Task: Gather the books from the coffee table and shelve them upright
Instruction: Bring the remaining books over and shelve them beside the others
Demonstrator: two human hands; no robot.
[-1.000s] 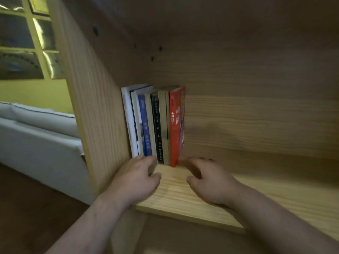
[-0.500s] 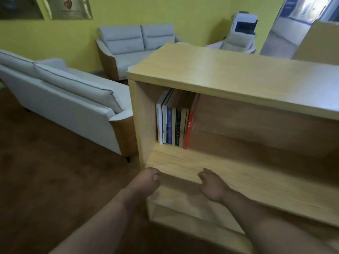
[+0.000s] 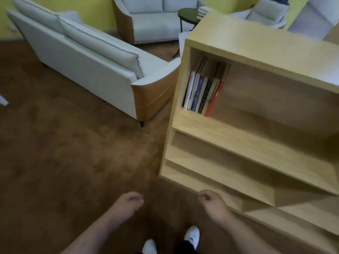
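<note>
Several books (image 3: 203, 94) stand upright at the left end of the top shelf of a light wooden bookcase (image 3: 256, 136), the red one at their right. My left hand (image 3: 128, 203) and my right hand (image 3: 213, 202) hang low in front of me, well below the books, fingers loosely curled, holding nothing. A small stack of books (image 3: 202, 12) lies on a dark round coffee table (image 3: 188, 15) behind the bookcase.
A long white sofa (image 3: 88, 57) stands left of the bookcase, a second white sofa (image 3: 156, 17) against the yellow wall, an armchair (image 3: 264, 12) at the far right. Brown floor lies in front. My white shoes (image 3: 191, 235) show at the bottom.
My hands left the shelf edge by the books and dropped down. The view pulled back and up from inside the shelf, so the whole bookcase and room now show.
</note>
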